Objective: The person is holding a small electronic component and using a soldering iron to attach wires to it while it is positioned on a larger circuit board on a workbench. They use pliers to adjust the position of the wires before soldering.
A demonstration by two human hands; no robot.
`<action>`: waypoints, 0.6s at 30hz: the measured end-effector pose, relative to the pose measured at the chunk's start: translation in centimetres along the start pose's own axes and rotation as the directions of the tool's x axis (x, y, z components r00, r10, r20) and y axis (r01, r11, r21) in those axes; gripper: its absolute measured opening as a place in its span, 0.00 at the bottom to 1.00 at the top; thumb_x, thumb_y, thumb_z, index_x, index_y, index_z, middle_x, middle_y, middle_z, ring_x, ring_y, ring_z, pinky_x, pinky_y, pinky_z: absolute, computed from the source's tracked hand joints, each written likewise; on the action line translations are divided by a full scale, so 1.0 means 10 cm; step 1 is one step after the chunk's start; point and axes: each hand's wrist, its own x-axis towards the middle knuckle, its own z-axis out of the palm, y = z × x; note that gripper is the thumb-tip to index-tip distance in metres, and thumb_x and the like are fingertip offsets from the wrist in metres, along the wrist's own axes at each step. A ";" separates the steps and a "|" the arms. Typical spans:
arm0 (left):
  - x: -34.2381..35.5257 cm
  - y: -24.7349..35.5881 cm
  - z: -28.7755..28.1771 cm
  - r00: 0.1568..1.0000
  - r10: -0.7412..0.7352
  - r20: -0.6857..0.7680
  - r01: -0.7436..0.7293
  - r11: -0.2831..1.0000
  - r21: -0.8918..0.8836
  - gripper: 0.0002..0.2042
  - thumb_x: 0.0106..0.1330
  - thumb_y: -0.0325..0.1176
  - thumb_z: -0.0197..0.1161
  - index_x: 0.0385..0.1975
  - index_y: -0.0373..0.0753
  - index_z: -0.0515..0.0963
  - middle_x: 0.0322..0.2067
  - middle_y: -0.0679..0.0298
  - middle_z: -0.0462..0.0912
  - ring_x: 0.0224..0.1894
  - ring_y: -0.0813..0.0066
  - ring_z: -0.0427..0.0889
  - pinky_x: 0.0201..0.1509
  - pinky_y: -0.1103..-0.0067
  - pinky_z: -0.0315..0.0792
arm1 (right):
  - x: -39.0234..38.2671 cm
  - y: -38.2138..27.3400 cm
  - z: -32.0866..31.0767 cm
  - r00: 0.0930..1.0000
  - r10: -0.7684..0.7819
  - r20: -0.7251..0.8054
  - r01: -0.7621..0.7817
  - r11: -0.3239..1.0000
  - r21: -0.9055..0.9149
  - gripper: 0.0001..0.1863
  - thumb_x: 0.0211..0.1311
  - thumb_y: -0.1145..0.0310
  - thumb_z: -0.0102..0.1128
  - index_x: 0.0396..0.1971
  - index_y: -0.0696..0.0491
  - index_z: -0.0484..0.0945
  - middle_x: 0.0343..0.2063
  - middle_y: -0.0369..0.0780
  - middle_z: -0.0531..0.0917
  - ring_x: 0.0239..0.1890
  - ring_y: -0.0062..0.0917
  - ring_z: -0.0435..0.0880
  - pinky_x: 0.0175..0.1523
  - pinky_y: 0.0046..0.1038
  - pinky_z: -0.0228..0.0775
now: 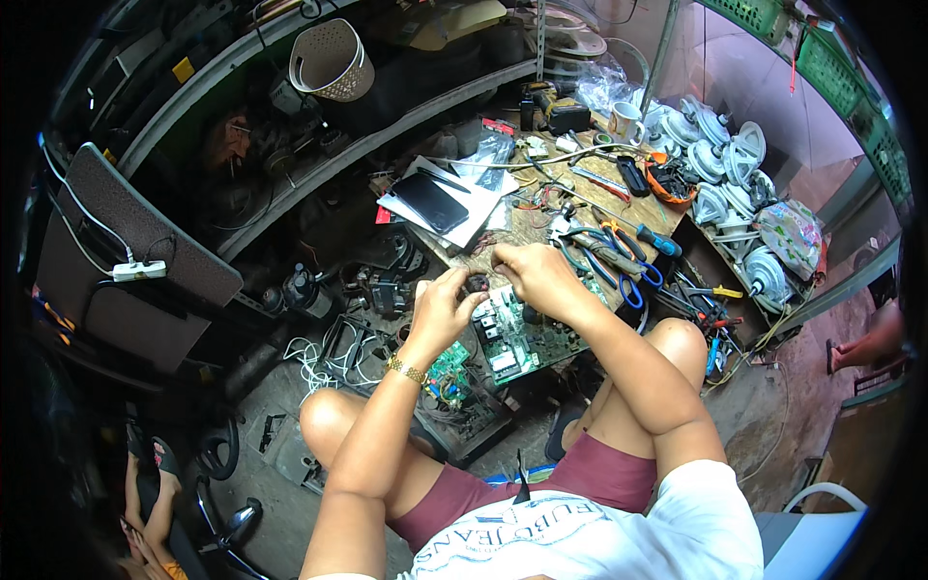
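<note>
Left hand [441, 305], right hand [534, 275] at dark part [477, 282] by near worktop [646, 208] edge; can't tell fingers' clamp; likely light; pinch sides.

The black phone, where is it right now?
In the head view, the phone lies on white papers, just left of centre, beyond the left hand.

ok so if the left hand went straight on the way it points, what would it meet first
Most likely the small dark rounded component at the tip of the left hand, then the right hand just beyond, though depth is hard to judge here.
</note>
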 end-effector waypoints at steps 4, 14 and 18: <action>-0.03 0.03 0.02 0.995 -0.062 0.079 0.059 0.998 0.034 0.17 0.57 0.38 0.68 0.45 0.39 0.78 0.35 0.57 0.81 0.31 0.63 0.77 0.42 0.72 0.63 | 0.00 -0.03 0.06 0.996 -0.086 0.000 0.085 0.989 -0.120 0.04 0.50 0.75 0.57 0.28 0.54 0.75 0.21 0.48 0.80 0.28 0.46 0.81 0.34 0.44 0.72; 0.03 -0.07 0.01 0.885 -0.437 0.161 0.368 0.444 -0.817 0.16 0.69 0.36 0.59 0.52 0.35 0.74 0.39 0.67 0.82 0.35 0.82 0.78 0.42 0.83 0.73 | 0.01 -0.01 0.20 0.967 0.176 -0.185 -0.059 0.859 0.509 0.18 0.58 0.67 0.65 0.47 0.56 0.75 0.32 0.40 0.83 0.31 0.23 0.80 0.38 0.26 0.71; 0.02 -0.08 0.23 0.855 -0.442 0.271 0.333 0.067 -0.941 0.16 0.69 0.41 0.60 0.49 0.38 0.74 0.36 0.70 0.81 0.32 0.85 0.77 0.36 0.86 0.70 | -0.07 -0.15 0.44 0.942 0.265 -0.207 -0.124 0.846 0.519 0.10 0.55 0.72 0.66 0.37 0.57 0.81 0.30 0.37 0.84 0.30 0.16 0.78 0.36 0.21 0.69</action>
